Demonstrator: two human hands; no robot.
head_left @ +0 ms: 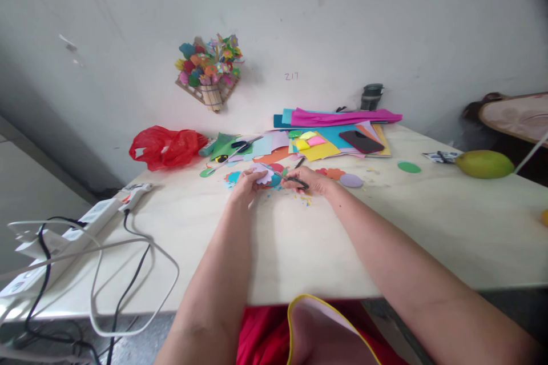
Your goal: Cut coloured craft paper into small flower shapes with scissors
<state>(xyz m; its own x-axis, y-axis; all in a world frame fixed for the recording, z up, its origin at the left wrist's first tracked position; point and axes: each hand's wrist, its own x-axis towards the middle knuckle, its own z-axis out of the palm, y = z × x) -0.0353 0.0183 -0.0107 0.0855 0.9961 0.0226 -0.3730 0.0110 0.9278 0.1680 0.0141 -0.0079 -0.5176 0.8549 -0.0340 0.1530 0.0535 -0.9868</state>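
Pinched in my left hand is a pale lilac paper flower with a scalloped edge. My right hand grips a pair of scissors by the dark handles, and the blades point left at the flower's edge. Whether the blades touch the paper I cannot tell. Under and around my hands lie blue paper flowers, a red and an orange scalloped piece, a lilac paper disc and small paper scraps.
Behind my hands are coloured paper sheets, a phone and dark-handled scissors. A red plastic bag sits back left, a mango right. A power strip with loose cables runs along the left edge.
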